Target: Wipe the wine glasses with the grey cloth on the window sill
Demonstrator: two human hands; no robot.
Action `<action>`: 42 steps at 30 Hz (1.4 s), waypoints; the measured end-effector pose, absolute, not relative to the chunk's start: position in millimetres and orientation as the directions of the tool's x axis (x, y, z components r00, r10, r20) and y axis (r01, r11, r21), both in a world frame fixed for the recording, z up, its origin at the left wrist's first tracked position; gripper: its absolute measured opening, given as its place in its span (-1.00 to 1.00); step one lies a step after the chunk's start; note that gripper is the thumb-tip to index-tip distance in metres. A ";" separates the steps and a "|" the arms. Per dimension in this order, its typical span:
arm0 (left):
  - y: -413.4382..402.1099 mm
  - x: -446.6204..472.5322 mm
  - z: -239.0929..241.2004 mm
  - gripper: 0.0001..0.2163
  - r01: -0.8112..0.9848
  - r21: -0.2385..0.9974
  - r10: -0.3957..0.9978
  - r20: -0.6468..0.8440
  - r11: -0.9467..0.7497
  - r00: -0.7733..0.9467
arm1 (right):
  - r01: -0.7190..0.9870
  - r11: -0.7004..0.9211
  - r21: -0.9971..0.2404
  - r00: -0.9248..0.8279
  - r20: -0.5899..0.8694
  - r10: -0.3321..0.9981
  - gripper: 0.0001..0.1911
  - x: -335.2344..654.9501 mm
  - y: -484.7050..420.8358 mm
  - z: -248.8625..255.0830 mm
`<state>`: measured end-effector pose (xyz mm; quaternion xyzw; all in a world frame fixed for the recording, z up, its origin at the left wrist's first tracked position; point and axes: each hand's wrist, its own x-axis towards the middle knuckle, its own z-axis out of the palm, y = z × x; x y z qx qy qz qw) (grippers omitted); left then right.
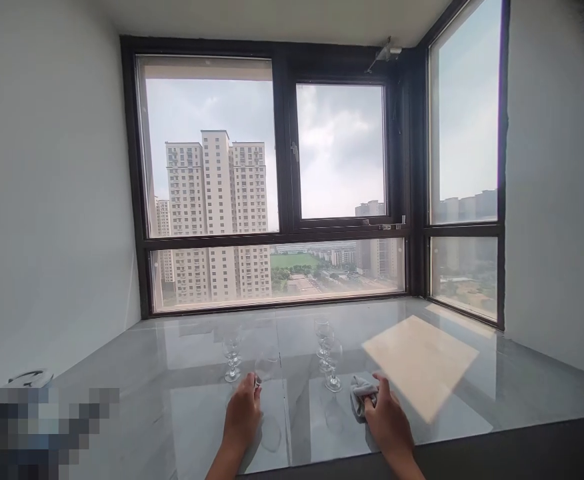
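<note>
My left hand (243, 408) is closed around the stem of a clear stemmed glass (267, 365), low over the glossy sill. The bowl of that glass shows just above my fingers, tilted to the right. My right hand (388, 415) grips a crumpled grey cloth (363, 395) near the sill's front edge. Just left of the cloth stands another clear stemmed glass (333, 377), upright. Behind it more glasses (324, 340) stand close together, partly overlapping. Beyond my left hand, a further stemmed glass (232, 363) is upright; whether a second stands behind it I cannot tell.
The wide grey tiled sill (182, 400) reflects the window and carries a sunlit patch (425, 367) on the right. A dark-framed window (282, 167) rises behind it. At the lower left stands a lidded container (29, 379), partly covered by a pixelated area.
</note>
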<state>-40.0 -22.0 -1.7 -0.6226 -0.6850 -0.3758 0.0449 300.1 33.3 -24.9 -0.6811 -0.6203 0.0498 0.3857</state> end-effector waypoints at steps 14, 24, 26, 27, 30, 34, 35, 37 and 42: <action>-12.2 -52.3 -7.3 -0.83 0.808 0.564 0.825 0.531 -0.172 -0.195 | 0.804 0.010 -0.594 0.279 0.394 0.876 -0.60 297.2 25.4 -13.2; 34.0 -39.4 -3.0 -0.89 0.848 0.522 0.922 0.367 -0.091 -0.126 | 0.767 0.012 -0.642 0.290 0.363 0.885 -0.59 297.4 27.2 -14.3; 51.8 -24.6 -1.9 -0.92 0.854 0.505 0.921 0.378 -0.122 -0.092 | 0.760 0.011 -0.650 0.294 0.359 0.886 -0.60 297.1 27.9 -15.1; 61.1 -16.0 -1.4 -0.93 0.855 0.500 0.920 0.385 -0.137 -0.078 | 0.758 0.007 -0.653 0.297 0.355 0.887 -0.60 296.9 27.9 -15.2; 88.1 11.4 0.1 -0.91 0.870 0.472 0.916 0.395 -0.140 -0.068 | 0.753 0.002 -0.658 0.302 0.348 0.887 -0.60 296.7 27.0 -13.6; 119.0 40.4 2.5 -0.85 0.922 0.385 0.925 0.365 -0.045 -0.107 | 0.750 -0.006 -0.661 0.306 0.339 0.889 -0.60 297.5 26.5 -11.3; 125.2 45.0 3.3 -0.85 0.931 0.364 0.926 0.361 -0.033 -0.109 | 0.749 -0.009 -0.663 0.309 0.337 0.889 -0.61 297.8 26.8 -11.4; 134.9 51.0 5.1 -0.87 0.943 0.333 0.925 0.364 -0.019 -0.110 | 0.746 -0.016 -0.665 0.319 0.337 0.886 -0.61 298.0 27.6 -12.4; 142.5 55.0 7.8 -0.74 0.958 0.263 0.911 0.357 0.115 -0.207 | 0.746 -0.015 -0.666 0.324 0.343 0.882 -0.60 297.3 29.0 -14.0</action>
